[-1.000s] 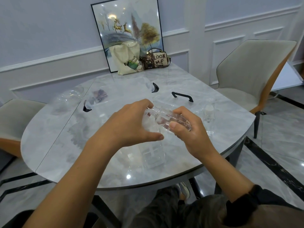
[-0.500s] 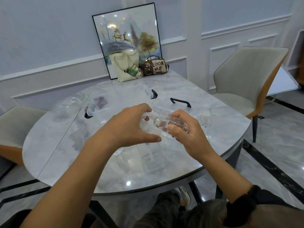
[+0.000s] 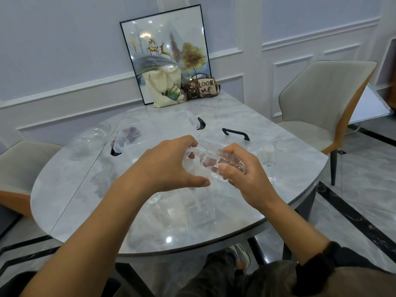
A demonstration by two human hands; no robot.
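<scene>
Hovering above the table (image 3: 85,200), bottle (image 3: 214,160) is gripped round its body by right hand (image 3: 246,181); neck end is held by curled fingers of left hand (image 3: 169,166).

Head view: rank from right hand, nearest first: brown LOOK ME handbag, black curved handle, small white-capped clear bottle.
1. Small white-capped clear bottle, just right of the right hand.
2. Black curved handle, beyond the hand.
3. Brown LOOK ME handbag, far table edge.

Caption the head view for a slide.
Left hand at the neck, right hand gripping a clear bottle above a marble table.
</scene>
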